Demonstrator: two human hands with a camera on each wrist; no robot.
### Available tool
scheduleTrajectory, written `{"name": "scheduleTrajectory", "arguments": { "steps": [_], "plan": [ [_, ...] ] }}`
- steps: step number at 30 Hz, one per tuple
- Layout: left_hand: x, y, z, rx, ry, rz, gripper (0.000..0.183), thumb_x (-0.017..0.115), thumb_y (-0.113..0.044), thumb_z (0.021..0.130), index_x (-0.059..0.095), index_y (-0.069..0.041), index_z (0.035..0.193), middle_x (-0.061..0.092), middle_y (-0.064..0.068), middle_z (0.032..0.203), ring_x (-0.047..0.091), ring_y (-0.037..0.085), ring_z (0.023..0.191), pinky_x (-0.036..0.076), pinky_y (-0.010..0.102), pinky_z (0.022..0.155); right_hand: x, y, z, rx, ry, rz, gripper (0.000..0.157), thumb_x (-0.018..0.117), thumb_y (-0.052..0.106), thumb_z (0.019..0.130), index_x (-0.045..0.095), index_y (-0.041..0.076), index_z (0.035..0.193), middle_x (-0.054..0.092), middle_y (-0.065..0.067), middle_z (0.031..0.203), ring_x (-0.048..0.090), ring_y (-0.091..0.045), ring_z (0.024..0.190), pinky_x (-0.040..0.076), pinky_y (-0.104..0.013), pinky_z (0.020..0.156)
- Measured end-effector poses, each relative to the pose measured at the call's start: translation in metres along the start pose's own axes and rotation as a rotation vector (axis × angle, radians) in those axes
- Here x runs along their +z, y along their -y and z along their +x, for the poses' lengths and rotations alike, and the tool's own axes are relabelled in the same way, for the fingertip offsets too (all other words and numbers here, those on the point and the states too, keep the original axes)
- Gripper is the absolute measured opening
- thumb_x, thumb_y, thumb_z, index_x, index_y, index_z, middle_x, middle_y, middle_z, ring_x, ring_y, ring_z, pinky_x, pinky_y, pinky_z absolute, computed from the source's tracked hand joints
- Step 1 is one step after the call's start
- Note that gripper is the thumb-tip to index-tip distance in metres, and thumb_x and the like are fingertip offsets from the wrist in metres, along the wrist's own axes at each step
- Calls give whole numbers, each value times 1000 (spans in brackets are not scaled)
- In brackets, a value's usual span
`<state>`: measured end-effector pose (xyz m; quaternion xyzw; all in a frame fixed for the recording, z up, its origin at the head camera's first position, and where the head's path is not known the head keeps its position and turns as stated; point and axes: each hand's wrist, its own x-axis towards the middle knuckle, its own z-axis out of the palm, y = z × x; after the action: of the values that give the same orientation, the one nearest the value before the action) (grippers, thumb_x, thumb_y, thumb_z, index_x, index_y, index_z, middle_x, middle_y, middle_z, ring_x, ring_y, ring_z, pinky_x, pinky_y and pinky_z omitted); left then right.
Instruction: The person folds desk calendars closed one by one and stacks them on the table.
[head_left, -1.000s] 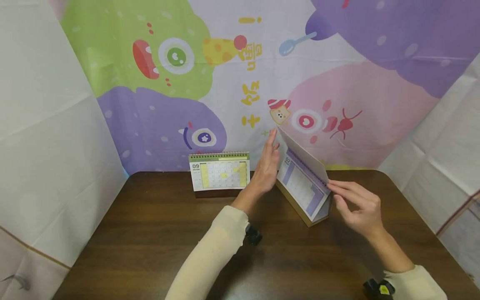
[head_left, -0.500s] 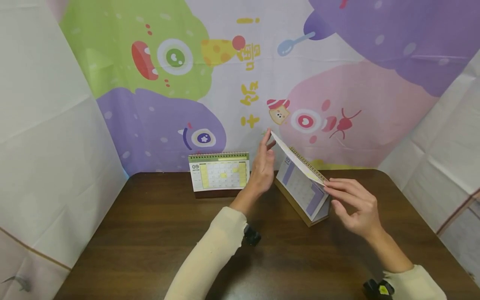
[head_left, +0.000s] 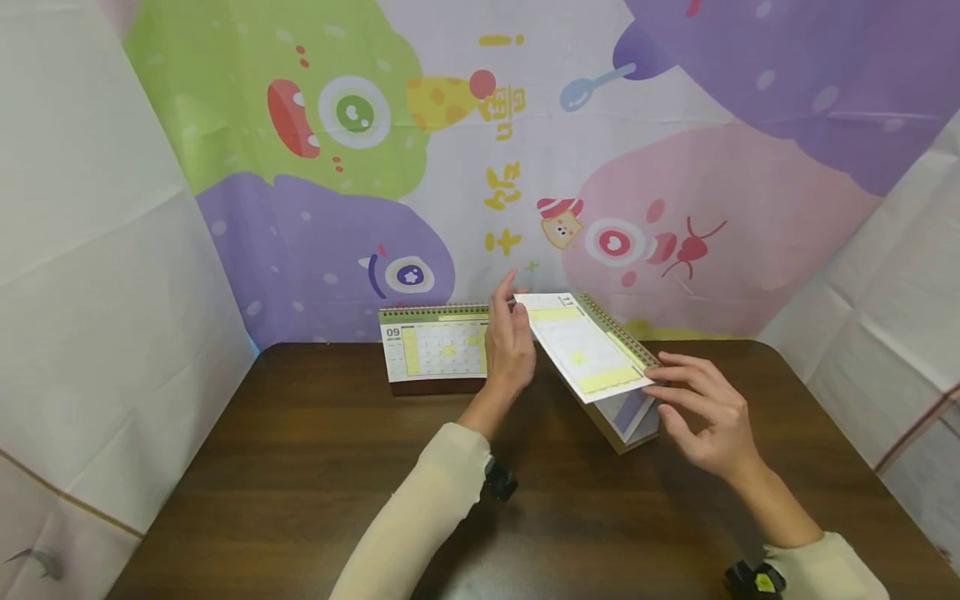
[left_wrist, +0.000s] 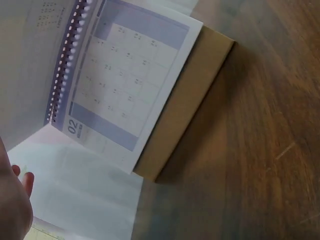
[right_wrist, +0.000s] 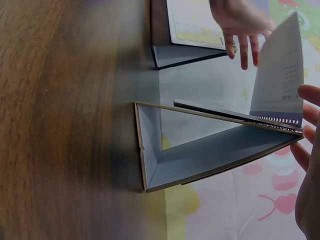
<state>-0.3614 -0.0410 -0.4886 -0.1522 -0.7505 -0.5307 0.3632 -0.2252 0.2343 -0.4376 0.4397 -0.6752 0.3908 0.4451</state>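
Observation:
A desk calendar (head_left: 621, 410) stands slantwise at the right back of the table. One page (head_left: 581, 346) with green and yellow print tilts out from its spiral binding, over a purple page (left_wrist: 125, 80) marked 02. My left hand (head_left: 512, 342) is beside that raised page's outer edge, fingers stretched upward. At the right end of the binding, my right hand (head_left: 708, 412) touches the calendar and the page corner with its fingertips, the thumb held apart below. The right wrist view shows the calendar's hollow triangular stand (right_wrist: 150, 145) end-on.
A second calendar (head_left: 438, 346), green-topped and marked 09, stands to the left, partly hidden by my left hand. Behind the brown wooden table (head_left: 315, 500) hangs a cartoon-printed cloth (head_left: 465, 183). White cloth (head_left: 82, 250) hangs at the sides.
The raised page has swung over the binding toward me, showing its printed green and yellow side. My left hand has shifted left and slightly down; my right hand stays at the binding's end.

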Motion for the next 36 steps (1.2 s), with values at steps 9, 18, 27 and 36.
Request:
{"name": "scheduleTrajectory", "arguments": {
  "steps": [9, 18, 27, 36],
  "plan": [
    [-8, -15, -7, -29, -119, 156, 43, 38, -35, 120, 65, -20, 151, 79, 6, 117, 76, 26, 96, 59, 44, 76, -2, -3, -7, 18, 50, -5, 37, 72, 24, 107, 85, -7, 92, 80, -27, 104, 68, -16, 146, 48, -25, 126],
    [-14, -28, -16, -60, -115, 267, 45, 41, -40, 119, 77, -15, 132, 82, 8, 107, 79, 33, 101, 61, 52, 80, -3, -4, -8, 10, 64, -34, 50, 67, 35, 112, 85, -4, 85, 78, -28, 99, 64, -12, 150, 47, -24, 128],
    [3, 6, -23, -39, -53, 343, 42, 43, -44, 120, 80, -25, 125, 84, -2, 113, 82, 26, 99, 64, 47, 74, -1, -6, -9, 0, 78, -43, 48, 66, 33, 112, 85, -1, 85, 79, -28, 94, 64, -10, 149, 47, -24, 128],
    [3, -15, -23, -65, 259, 319, 52, 37, -52, 120, 67, -25, 153, 70, 5, 156, 75, 32, 134, 65, 53, 101, -3, 0, -3, -24, -17, 28, 37, 71, 17, 106, 81, -9, 82, 84, -26, 107, 71, -15, 142, 53, -23, 120]
  ]
}}
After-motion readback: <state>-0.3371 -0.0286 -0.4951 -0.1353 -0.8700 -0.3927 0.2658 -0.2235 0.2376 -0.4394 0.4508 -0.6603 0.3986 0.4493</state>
